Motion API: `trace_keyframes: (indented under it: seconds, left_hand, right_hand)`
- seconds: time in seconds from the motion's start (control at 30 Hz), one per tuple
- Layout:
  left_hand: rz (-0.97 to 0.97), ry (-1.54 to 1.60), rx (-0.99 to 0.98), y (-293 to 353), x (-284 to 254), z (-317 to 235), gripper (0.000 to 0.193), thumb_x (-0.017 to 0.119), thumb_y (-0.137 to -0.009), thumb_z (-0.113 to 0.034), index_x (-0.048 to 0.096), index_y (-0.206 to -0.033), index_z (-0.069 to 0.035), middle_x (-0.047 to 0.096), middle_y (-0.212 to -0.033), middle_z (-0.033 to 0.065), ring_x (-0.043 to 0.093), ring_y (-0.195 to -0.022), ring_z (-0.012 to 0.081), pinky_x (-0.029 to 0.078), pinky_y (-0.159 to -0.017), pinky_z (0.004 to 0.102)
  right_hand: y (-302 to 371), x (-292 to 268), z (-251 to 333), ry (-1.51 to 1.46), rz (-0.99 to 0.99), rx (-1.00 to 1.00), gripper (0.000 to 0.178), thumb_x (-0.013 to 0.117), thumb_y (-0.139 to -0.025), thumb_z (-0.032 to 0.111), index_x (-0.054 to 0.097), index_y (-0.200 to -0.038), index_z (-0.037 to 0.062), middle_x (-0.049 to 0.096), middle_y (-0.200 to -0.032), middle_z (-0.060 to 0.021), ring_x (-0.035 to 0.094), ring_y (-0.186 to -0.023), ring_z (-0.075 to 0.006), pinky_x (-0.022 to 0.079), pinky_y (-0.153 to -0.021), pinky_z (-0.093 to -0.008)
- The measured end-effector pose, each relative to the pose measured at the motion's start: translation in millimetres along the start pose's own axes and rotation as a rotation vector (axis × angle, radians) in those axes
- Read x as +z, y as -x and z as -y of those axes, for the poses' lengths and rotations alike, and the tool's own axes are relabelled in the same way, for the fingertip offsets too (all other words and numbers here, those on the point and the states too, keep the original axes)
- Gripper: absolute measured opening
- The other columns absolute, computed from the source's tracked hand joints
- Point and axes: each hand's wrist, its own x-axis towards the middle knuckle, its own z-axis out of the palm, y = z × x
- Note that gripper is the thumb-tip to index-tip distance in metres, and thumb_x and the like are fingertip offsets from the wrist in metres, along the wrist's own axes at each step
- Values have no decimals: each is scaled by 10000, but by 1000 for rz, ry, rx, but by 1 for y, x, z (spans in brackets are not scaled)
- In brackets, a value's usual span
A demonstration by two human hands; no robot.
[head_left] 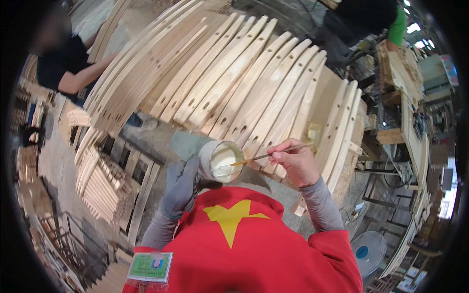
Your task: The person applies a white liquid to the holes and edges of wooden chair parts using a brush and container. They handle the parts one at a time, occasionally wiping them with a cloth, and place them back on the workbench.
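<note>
My left hand (pixel 180 184), in a grey work glove, is closed on the side of a round pot (pixel 206 158) with creamy white liquid (pixel 223 160) inside, probably glue or paint. Between the bare fingers and thumb of my right hand (pixel 299 162) is a thin brush (pixel 258 157). Its pale tip reaches into the pot at the liquid. Just beyond the pot, curved wooden slats (pixel 266 97) lie side by side on a table, with small slots cut near their ends.
A person in a dark shirt (pixel 73 66) stands at the far left by more slats. Another person's green sleeve (pixel 397 27) shows at the far right beside a wooden bench. Stacked wood pieces (pixel 102 188) sit on a pallet at left. A round fan (pixel 367 251) stands at lower right.
</note>
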Motion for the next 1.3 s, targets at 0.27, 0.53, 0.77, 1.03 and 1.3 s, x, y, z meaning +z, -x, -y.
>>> trace_keyframes:
  seconds: [0.27,0.53,0.77,1.03,1.3]
  left_hand:
    - [-24,82,-90,-38,44,-8,337,476,-908,-249,453,-622,-73,388,-456,-6,348,-324,75,286,-308,229]
    - [-74,74,-81,-72,79,-41,333,504,-891,-234,453,-604,-71,399,-470,-10,371,-352,78,306,-319,239]
    - [-48,8,5,-77,87,-71,327,478,-909,-213,520,-670,5,432,-528,-9,420,-457,65,469,-445,291]
    - [33,-79,97,-79,46,-70,354,484,-904,-209,519,-616,-6,442,-490,-2,422,-433,75,414,-424,271]
    - [98,-457,435,-68,10,-98,388,495,-891,-174,486,-547,4,435,-451,17,405,-392,69,311,-386,260]
  right_hand:
    - [-57,-33,55,-105,-90,-62,158,621,-836,123,519,-833,2,602,-748,-120,619,-637,-191,542,-593,-307]
    - [-91,-33,135,212,-40,-322,126,619,-828,67,522,-815,-13,605,-777,-128,634,-684,-186,536,-604,-282]
    - [-76,-20,104,577,122,-827,186,700,-732,-15,527,-795,10,604,-765,-113,600,-646,-146,463,-534,-230]
    - [-48,19,112,951,145,-836,180,692,-710,-46,545,-791,18,620,-770,-107,596,-646,-194,470,-537,-270]
    - [-27,67,93,865,25,-993,164,657,-726,-74,565,-834,10,635,-801,-125,621,-660,-214,484,-539,-266]
